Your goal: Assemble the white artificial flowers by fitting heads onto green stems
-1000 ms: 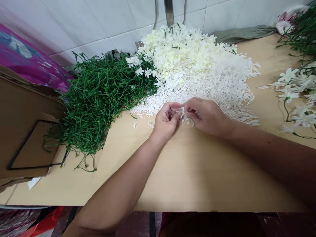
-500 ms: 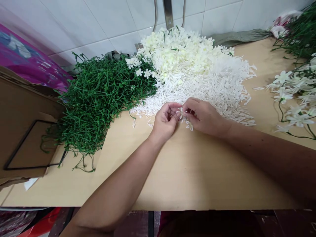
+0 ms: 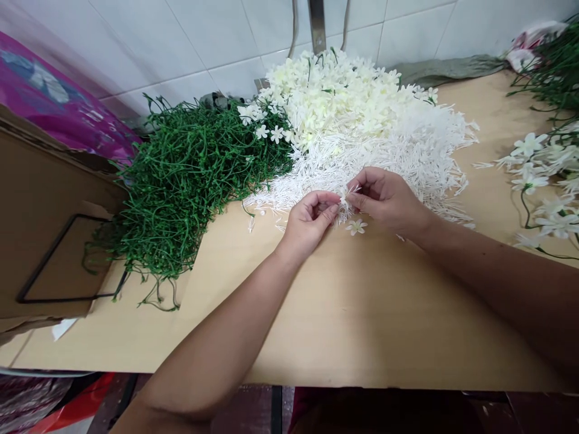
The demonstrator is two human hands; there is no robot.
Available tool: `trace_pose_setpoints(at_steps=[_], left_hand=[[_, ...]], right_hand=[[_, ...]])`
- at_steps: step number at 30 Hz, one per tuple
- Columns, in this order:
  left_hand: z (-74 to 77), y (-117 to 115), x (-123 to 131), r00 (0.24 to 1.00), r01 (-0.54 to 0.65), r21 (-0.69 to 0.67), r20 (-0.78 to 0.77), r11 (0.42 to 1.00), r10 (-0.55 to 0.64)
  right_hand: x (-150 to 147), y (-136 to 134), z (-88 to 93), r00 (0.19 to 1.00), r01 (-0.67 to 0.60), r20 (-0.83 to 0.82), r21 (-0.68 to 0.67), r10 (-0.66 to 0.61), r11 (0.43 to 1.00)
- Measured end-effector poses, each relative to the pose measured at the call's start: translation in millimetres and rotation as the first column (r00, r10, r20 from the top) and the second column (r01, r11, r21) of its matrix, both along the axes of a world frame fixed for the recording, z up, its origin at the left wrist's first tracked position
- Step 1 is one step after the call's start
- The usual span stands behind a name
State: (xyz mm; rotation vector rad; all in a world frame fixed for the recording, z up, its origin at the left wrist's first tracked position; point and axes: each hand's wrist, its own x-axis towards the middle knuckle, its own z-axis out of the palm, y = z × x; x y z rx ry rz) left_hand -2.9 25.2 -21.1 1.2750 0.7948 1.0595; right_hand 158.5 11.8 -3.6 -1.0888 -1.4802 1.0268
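Observation:
My left hand (image 3: 312, 218) and my right hand (image 3: 384, 196) meet over the near edge of a heap of thin white stamen-like pieces (image 3: 407, 150). Between their fingertips is a small white artificial flower (image 3: 344, 196), with thin white strands sticking out by my right fingers. Both hands are closed in a pinch on it; the fingertips partly cover it. Just below them, a loose white flower (image 3: 357, 226) lies on the tabletop. Cream-white flower heads (image 3: 335, 99) are piled behind the strands.
Green plastic stems (image 3: 203, 163) form a big heap on the left, beside a cardboard box (image 3: 49, 217) and a black wire frame (image 3: 67, 299). Finished-looking white flowers on green stems (image 3: 556, 223) lie at the right. A tiled wall (image 3: 226, 36) closes off the back of the table (image 3: 316, 325).
My right hand has moved slightly up and right, and the pinched flower has shifted with it. The loose flower below shows more fully. The whole view has shifted slightly.

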Motion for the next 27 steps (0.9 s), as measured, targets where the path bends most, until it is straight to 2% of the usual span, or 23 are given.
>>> trace_pose_setpoints(at_steps=[4,9,18,22,25,27], left_hand=[[1.3,-1,0,1.0,-0.004,-0.017,0.0,1.0,0.004],[4.5,-4,0,1.0,-0.006,-0.031,0.011,1.0,0.006],[3.2,-4,-1,0.998,0.008,-0.014,-0.06,1.0,-0.009],[3.7,-4,-1,0.998,-0.016,-0.031,-0.06,0.999,0.014],[4.4,-4,-1,0.998,-0.041,-0.046,-0.058,0.998,0.038],[4.7,-5,-1,0.996,-0.053,-0.052,-0.072,0.997,0.05]], right_hand=[[-1,-3,3.3,0.997,-0.044,-0.068,-0.047,0.041,0.998],[-2,-3,4.7,0.997,-0.047,-0.073,-0.093,0.04,0.995],[-6,-4,2.5,1.0,-0.022,-0.01,-0.059,0.022,0.998],[-8,-9,1.0,0.998,0.047,0.049,0.04,-0.049,0.998],[-9,-13,-0.7,0.974,0.107,0.168,0.248,-0.152,0.963],[-9,-15,-2.3,0.947,0.054,0.273,0.388,-0.171,0.92]])
